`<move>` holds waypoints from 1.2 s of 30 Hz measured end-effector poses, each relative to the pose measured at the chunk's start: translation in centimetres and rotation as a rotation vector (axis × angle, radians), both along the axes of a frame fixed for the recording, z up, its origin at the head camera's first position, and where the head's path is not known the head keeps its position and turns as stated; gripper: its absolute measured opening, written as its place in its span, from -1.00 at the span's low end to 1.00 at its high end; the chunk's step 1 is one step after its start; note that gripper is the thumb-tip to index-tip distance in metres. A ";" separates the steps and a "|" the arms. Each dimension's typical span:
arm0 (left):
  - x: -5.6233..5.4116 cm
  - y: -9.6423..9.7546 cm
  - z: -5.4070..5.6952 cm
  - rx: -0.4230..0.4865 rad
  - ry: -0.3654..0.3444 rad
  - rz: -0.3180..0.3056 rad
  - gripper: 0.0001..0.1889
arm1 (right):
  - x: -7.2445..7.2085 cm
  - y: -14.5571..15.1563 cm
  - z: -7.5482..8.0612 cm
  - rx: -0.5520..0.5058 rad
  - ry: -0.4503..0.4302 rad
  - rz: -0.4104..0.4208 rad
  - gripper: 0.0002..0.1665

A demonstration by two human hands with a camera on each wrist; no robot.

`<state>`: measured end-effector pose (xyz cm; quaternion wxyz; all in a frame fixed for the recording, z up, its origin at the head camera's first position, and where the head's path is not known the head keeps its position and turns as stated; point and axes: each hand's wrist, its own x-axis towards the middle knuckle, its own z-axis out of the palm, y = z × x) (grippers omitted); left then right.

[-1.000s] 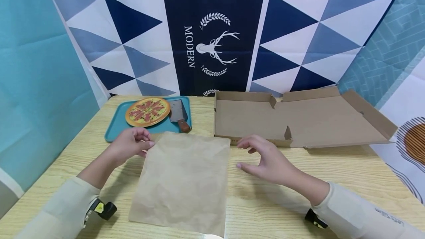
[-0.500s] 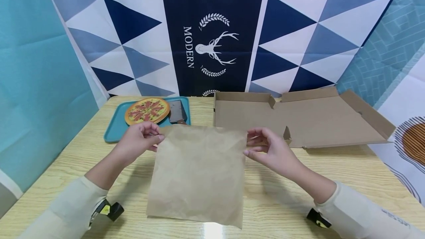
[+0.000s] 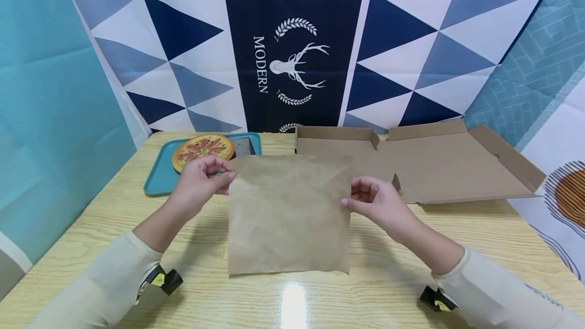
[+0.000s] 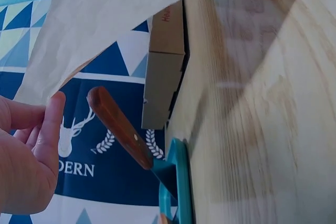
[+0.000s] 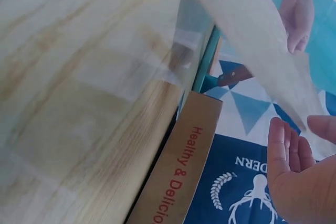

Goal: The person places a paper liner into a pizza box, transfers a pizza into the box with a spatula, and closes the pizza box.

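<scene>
One paper sheet (image 3: 290, 215), top edge crosswise, lengthwise unclear

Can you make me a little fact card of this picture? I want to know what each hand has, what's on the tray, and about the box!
Left hand: pinches the paper near its top left corner
Right hand: holds the paper's right edge
Paper: plain brown sheet, held up above the table
Tray: blue-green, with a pizza and a brown-handled metal tool
Box: brown cardboard, lid open
Box words: red, "Healthy & Delicio", the rest cut off
</scene>
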<state>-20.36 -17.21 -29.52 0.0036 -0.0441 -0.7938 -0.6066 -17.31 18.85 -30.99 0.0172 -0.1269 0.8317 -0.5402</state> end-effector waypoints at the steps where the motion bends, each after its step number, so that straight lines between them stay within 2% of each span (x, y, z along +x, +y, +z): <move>1: -0.1 0.2 0.0 0.015 0.006 0.001 -0.83 | -0.1 0.0 0.0 -0.004 0.004 -0.006 -0.64; 7: -0.5 0.8 0.3 0.035 0.026 0.005 -0.85 | -0.8 0.4 0.0 -0.026 0.030 -0.026 -0.77; 11: -0.8 1.2 0.5 0.040 0.009 0.004 -0.82 | -1.1 0.6 0.1 -0.067 0.009 -0.030 -0.78; 17: -1.3 1.7 0.4 0.099 -0.042 -0.037 -0.73 | -1.6 1.2 0.3 -0.251 -0.074 -0.026 -0.89; 23: -1.7 2.3 0.3 0.151 -0.077 -0.099 -0.52 | -2.0 2.2 0.8 -0.394 -0.113 -0.019 -0.85; 31: -2.0 4.0 0.2 0.158 -0.158 -0.182 -0.41 | -2.5 3.5 1.6 -0.556 -0.115 -0.019 -0.80; 36: -2.2 5.3 0.3 0.197 -0.192 -0.196 -0.39 | -2.9 4.6 1.9 -0.666 -0.105 -0.001 -0.78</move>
